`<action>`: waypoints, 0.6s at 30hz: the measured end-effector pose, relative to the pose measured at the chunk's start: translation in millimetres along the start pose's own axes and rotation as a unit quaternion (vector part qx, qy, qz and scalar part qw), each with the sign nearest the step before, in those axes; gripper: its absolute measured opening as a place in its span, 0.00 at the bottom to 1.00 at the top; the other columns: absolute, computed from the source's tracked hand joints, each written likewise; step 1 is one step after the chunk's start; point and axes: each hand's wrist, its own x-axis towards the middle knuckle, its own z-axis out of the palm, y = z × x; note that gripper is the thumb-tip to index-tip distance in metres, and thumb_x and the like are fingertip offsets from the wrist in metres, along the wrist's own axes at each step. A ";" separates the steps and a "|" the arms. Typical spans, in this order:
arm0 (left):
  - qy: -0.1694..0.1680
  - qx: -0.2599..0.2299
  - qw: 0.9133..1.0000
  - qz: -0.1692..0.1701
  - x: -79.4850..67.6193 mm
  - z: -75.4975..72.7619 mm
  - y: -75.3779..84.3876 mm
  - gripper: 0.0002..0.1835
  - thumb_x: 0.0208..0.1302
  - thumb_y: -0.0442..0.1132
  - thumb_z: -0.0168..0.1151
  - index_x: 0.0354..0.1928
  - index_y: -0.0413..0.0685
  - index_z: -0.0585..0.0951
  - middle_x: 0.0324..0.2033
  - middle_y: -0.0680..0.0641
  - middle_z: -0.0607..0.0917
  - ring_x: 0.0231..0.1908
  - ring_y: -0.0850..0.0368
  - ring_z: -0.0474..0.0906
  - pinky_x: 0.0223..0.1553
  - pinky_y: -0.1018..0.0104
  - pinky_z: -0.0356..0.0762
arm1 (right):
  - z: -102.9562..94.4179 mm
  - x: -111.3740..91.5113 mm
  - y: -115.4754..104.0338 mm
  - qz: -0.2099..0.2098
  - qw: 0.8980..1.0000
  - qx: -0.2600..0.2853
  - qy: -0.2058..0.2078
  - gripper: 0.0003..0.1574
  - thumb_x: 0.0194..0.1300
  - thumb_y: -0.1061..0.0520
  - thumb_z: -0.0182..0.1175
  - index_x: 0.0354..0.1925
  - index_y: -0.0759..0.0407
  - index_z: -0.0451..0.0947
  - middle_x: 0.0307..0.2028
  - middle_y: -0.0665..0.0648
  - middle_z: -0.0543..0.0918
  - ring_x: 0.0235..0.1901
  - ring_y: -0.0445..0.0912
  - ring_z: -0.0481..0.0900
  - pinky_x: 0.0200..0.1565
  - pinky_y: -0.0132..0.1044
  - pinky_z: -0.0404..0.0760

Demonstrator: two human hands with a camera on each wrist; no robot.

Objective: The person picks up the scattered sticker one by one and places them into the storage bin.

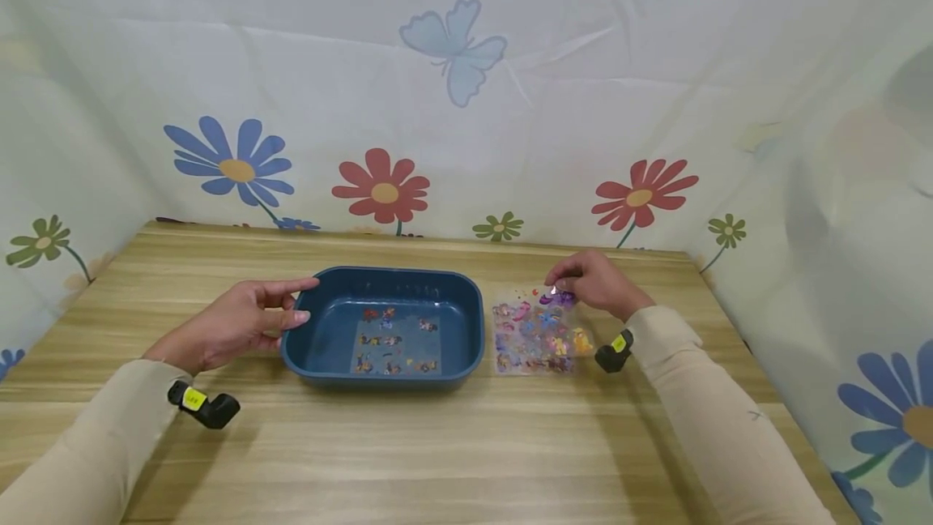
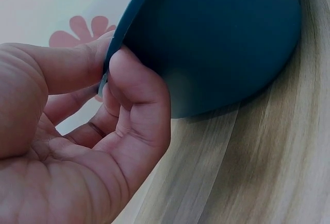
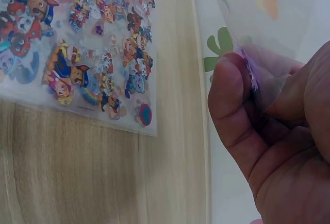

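At the table's left, my left hand [image 1: 233, 322] pinches the rim of a dark blue plastic basin [image 1: 389, 271] between thumb and fingers. The left wrist view shows the rim gripped from both sides. Inside the basin a clear sticker sheet [image 1: 398, 349] with small cartoon figures lies flat on the bottom. To the right of the basin, my right hand [image 1: 598, 282] pinches the far corner of a clear sticker sheet [image 1: 547, 318] with colourful figures. In the right wrist view this thin film [image 3: 250, 7] rises from the fingers, above more sticker sheets [image 3: 98, 54] on the table.
The wooden table [image 1: 408, 460] extends in front of the basin and toward both sides. Behind it hangs a white curtain [image 1: 554, 87] printed with flowers and a butterfly. Each sleeve carries a small black wrist camera [image 1: 204, 405].
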 end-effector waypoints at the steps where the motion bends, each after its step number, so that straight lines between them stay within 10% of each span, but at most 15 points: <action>1: 0.000 0.000 1.000 0.001 -0.2 0.0 0.2 0.42 0.62 0.46 0.68 0.75 0.55 0.60 0.42 0.46 0.68 0.35 0.57 0.75 0.33 0.66 0.80 | -0.4 -0.2 -0.5 -0.001 1.000 0.002 0.000 0.13 0.68 0.69 0.54 0.42 0.65 0.85 0.40 0.63 0.86 0.30 0.46 0.80 0.35 0.37 0.83; 18: 0.003 0.005 1.000 0.003 -1.3 1.8 2.1 0.42 0.62 0.47 0.68 0.76 0.54 0.60 0.43 0.46 0.69 0.35 0.56 0.76 0.34 0.65 0.81 | -10.2 -5.4 -6.2 -0.009 1.000 0.025 -0.001 0.13 0.69 0.69 0.54 0.45 0.67 0.84 0.40 0.65 0.86 0.32 0.47 0.82 0.35 0.37 0.85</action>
